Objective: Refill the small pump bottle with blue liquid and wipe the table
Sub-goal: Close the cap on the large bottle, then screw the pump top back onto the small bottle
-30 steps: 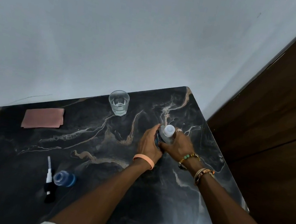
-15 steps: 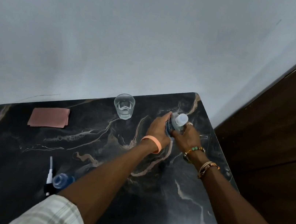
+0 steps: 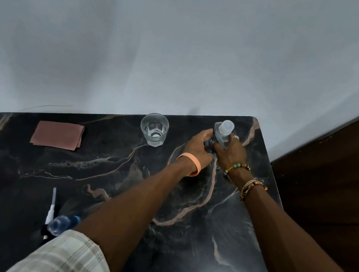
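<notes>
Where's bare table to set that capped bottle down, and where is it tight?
Free: the table centre, bordered by pink cloth, glass and pump head; also the near strip between the forearms. Crowded: far right corner, where left hand and right hand grip the bottle.

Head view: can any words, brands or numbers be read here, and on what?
No text can be read.
On the bottle: a blue label, mostly hidden by the left hand and right hand; nothing legible.
On the wristband at the right wrist: pale marks, perhaps letters, too blurred to read.
On the glass, cloth, small bottle and pump: no writing visible.
</notes>
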`<state>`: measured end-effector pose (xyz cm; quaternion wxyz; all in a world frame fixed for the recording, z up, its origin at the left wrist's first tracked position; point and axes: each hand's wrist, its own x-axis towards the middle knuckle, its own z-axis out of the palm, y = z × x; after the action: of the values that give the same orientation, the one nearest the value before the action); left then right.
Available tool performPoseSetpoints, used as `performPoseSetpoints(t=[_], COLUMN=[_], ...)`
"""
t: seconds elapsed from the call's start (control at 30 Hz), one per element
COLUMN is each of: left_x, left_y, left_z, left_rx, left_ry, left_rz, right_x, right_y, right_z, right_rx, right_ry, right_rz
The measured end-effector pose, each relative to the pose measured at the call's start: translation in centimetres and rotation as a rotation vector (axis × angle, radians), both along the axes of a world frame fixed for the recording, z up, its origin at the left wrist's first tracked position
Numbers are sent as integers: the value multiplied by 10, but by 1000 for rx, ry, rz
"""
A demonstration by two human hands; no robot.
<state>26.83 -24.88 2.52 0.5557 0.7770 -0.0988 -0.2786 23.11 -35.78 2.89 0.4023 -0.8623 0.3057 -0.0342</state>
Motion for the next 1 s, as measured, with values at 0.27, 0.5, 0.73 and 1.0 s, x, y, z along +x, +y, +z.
performPoseSetpoints(t=[0.27,0.5,0.73,1.0], left_x=[-7,-12,1,-45], left_y=[19,88,241,410], left_z=[5,60,109,81], left_rx=[-59,-143,-44,202], left_ry=[42,-188,-403,-392], left_rz=[-2,157,505,726], right_x=[-5,-32,-17,-30], right_y=[-4,23,151,321], right_z=[7,57,92,95], right_rx=[-10,-309,-281,-148], right_ry=[4,-520,-729,-447], right_rz=[-1,-188,197,662])
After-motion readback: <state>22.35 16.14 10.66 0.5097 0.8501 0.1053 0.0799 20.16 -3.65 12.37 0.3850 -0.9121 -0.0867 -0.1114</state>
